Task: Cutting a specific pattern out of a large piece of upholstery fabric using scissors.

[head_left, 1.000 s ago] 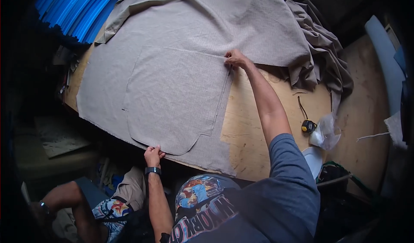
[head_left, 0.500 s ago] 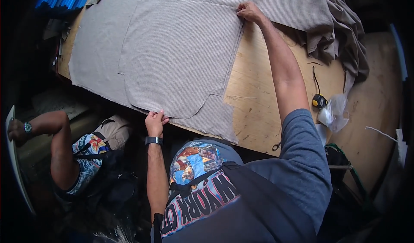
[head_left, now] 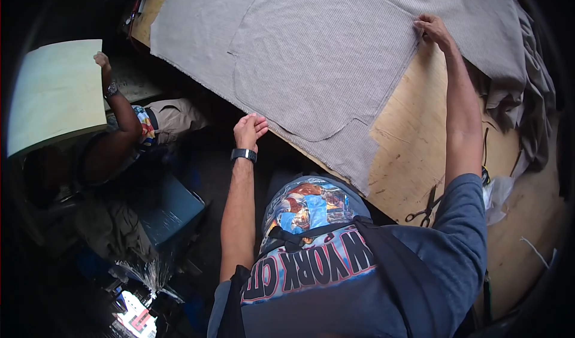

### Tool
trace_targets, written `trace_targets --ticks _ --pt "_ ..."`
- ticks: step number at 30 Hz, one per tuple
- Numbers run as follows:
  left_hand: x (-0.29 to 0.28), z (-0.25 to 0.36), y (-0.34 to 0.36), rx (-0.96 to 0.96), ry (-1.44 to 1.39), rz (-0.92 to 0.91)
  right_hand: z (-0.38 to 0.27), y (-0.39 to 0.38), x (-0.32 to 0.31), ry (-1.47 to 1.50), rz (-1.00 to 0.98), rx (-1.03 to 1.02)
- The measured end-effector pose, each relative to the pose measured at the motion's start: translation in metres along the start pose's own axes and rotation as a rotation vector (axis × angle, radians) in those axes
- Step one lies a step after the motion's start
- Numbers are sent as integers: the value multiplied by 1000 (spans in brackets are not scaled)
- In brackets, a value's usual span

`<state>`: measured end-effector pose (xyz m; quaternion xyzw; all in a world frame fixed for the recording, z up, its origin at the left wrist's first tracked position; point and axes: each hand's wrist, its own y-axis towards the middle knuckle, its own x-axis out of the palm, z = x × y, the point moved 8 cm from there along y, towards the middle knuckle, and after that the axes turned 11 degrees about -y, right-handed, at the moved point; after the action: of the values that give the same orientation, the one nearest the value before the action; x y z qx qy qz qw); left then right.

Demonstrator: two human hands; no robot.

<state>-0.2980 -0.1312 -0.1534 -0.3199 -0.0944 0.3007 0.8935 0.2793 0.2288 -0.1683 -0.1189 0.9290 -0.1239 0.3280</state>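
A ribbed grey-beige cloth piece [head_left: 323, 56] with a rounded near edge lies flat over a larger grey cloth [head_left: 185, 32] on a wooden table. At the piece's far right corner, my right hand [head_left: 436, 31] has fingers pinched on the cloth edge. My left hand [head_left: 249, 131], with a dark watch on its wrist, is at the near left edge. Its fingers are closed on the cloth edge there, though the fingertips partly hide the grip. Dark marked lines run along the piece's left side and near right corner.
Black scissors [head_left: 426, 209] lie on the table [head_left: 413, 116] near my right arm. Beyond it are a clear plastic bag [head_left: 498, 197] and bunched cloth [head_left: 533, 92] hanging at the right. At left, another person's hand [head_left: 102, 59] holds a large pale sheet [head_left: 57, 92].
The view has swung, so cloth and hands appear further right. Both hands stay at the same cloth edges. The other person's pale sheet has turned from edge-on to broad face.
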Motion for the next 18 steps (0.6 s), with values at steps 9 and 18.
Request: trace_targets --ticks 9,18 --pt "-7 38 35 559 603 208 10 -15 -4 195 27 213" --pt "9 67 27 562 973 351 -11 -42 -24 477 52 107"
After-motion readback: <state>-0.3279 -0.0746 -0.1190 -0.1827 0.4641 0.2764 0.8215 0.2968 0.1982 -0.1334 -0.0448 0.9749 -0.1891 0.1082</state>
